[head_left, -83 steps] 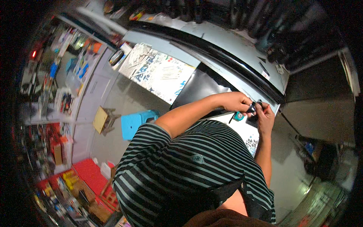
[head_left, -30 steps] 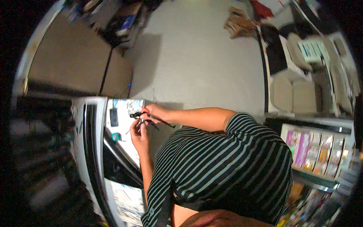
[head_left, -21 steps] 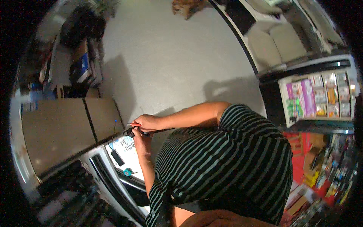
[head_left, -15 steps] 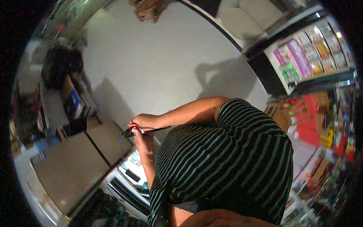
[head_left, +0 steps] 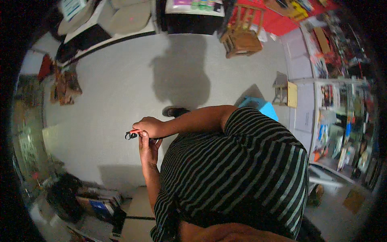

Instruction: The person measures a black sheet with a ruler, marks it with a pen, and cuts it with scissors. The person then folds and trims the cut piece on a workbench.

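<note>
My right hand (head_left: 149, 127) is closed on a small red-and-black tool (head_left: 135, 131), whose type I cannot make out. Just below it my left hand (head_left: 148, 148) has its fingers bent round a dark, thin strip or cord, with a small black loop (head_left: 129, 136) sticking out beyond the thumb. The two hands meet in front of my striped shirt, over the floor. What lies inside the fingers is mostly hidden.
Grey floor (head_left: 105, 101) spreads ahead, with my dark shoe (head_left: 171, 112). Around it are a blue stool (head_left: 261, 105), wooden chair (head_left: 242, 43), small stool (head_left: 291, 94), cluttered shelves (head_left: 334, 129), black display counter (head_left: 189, 24), beige cabinet (head_left: 137, 205), beige seats (head_left: 127, 20).
I have turned away from the white worktable, which has left view; floor, stools and shelves now surround me. My hands are still together on the small items.
</note>
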`<state>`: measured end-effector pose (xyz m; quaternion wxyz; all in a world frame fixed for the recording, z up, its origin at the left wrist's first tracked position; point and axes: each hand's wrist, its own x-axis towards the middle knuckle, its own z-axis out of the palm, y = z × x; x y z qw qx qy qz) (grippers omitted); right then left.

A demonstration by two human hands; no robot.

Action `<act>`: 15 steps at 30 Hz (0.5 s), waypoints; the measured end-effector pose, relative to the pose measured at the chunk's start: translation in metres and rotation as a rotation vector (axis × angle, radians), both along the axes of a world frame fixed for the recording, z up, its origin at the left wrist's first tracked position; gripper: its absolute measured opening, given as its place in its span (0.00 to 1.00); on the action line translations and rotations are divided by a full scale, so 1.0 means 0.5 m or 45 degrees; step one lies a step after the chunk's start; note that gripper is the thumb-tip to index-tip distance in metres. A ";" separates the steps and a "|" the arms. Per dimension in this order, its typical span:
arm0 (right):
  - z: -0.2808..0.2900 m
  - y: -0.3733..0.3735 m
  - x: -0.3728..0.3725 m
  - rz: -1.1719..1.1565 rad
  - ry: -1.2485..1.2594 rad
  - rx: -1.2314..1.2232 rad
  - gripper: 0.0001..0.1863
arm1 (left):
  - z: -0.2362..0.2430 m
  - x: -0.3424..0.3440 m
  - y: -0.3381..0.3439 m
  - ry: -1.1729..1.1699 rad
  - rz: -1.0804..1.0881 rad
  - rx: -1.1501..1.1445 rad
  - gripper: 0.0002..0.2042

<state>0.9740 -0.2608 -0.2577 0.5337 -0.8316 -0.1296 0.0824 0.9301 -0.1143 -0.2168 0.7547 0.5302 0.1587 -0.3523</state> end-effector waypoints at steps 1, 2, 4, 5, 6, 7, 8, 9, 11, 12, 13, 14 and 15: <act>0.008 0.002 -0.004 -0.022 0.003 -0.031 0.14 | 0.012 0.009 0.005 0.000 -0.050 -0.036 0.41; 0.019 0.011 -0.019 -0.073 0.037 0.031 0.15 | 0.025 -0.002 0.020 -0.034 -0.080 -0.119 0.36; 0.039 0.025 -0.041 -0.135 0.160 0.084 0.14 | 0.039 0.007 0.042 0.035 -0.165 -0.068 0.32; 0.048 0.024 -0.048 -0.160 0.213 0.109 0.13 | 0.041 0.012 0.048 0.080 -0.179 -0.011 0.30; 0.062 0.023 -0.054 -0.176 0.268 0.142 0.13 | 0.047 0.012 0.058 0.082 -0.217 -0.059 0.24; 0.068 0.010 -0.054 -0.191 0.278 0.154 0.12 | 0.048 0.016 0.055 0.079 -0.258 -0.030 0.23; 0.078 0.003 -0.047 -0.216 0.290 0.167 0.12 | 0.053 0.028 0.058 0.072 -0.313 -0.005 0.22; 0.092 0.001 -0.048 -0.250 0.301 0.157 0.12 | 0.065 0.033 0.062 0.063 -0.373 0.021 0.21; 0.110 -0.001 -0.043 -0.228 0.385 0.278 0.11 | 0.078 0.036 0.067 -0.546 -0.660 0.462 0.15; 0.125 -0.011 -0.049 -0.216 0.427 0.326 0.11 | 0.094 0.035 0.064 -0.280 -0.557 0.422 0.14; 0.130 -0.017 -0.046 -0.201 0.465 0.372 0.10 | 0.096 0.043 0.061 0.019 -0.436 0.447 0.12; 0.129 -0.034 -0.045 -0.167 0.414 0.375 0.10 | 0.093 0.038 0.052 -0.064 -0.380 0.482 0.08; 0.130 -0.048 -0.046 -0.166 0.435 0.388 0.10 | 0.092 0.044 0.042 -0.199 -0.458 0.510 0.08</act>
